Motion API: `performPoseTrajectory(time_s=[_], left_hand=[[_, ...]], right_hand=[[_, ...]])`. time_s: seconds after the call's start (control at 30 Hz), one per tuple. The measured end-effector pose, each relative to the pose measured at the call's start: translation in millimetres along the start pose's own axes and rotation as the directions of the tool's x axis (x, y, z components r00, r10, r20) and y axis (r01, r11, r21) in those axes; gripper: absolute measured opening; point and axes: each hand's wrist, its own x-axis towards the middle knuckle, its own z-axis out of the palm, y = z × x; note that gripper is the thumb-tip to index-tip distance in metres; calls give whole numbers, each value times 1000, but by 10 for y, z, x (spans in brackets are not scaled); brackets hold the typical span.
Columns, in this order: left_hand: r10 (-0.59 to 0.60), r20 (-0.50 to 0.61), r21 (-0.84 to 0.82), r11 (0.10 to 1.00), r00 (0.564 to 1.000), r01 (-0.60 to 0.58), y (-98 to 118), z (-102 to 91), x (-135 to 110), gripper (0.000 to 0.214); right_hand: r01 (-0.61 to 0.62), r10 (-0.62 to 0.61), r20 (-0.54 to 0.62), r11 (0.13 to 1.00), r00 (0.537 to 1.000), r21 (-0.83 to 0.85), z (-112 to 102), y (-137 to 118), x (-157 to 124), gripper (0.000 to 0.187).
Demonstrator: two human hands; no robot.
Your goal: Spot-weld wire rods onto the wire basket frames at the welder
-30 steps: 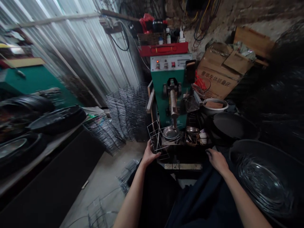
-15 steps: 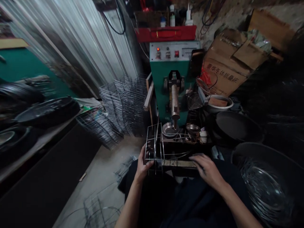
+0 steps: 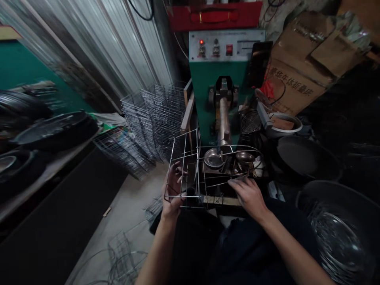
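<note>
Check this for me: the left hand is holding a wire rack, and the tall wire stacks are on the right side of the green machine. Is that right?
Not quite: the tall wire stacks are on the left side of the green machine, as the head view shows. The left hand is holding a wire rack, just as you said.

The left edge crops a teal housing [image 3: 14,63] at 10 o'clock; panel [image 3: 227,45] lettering at 1 is illegibly small. Toward 4, blur obscures whether the right hand [image 3: 247,196] touches the wire frame [image 3: 197,162] and smears distant metal rings [image 3: 341,241].
</note>
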Motion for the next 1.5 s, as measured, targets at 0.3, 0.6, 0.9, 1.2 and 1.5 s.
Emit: performPoseTrajectory(time_s=[0.3, 0.6, 0.9, 1.2, 1.5], left_hand=[[-59, -42, 13, 998, 997, 60, 299, 129, 125, 81], [8, -50, -28, 1000, 999, -9, 402, 242, 268, 84], [46, -50, -15, 999, 998, -46, 360, 192, 317, 83], [44, -38, -27, 999, 998, -45, 364, 255, 328, 84], [82, -55, -2, 997, 995, -83, 378, 291, 382, 87]], right_hand=[[19, -19, 102, 1000, 995, 5, 202, 109, 162, 54], [38, -42, 73, 998, 996, 53, 189, 189, 293, 49], [73, -75, 7, 986, 997, 147, 105, 194, 374, 37], [76, -82, 53, 990, 995, 117, 175, 273, 407, 34], [119, -124, 29, 984, 992, 131, 191, 355, 486, 42]])
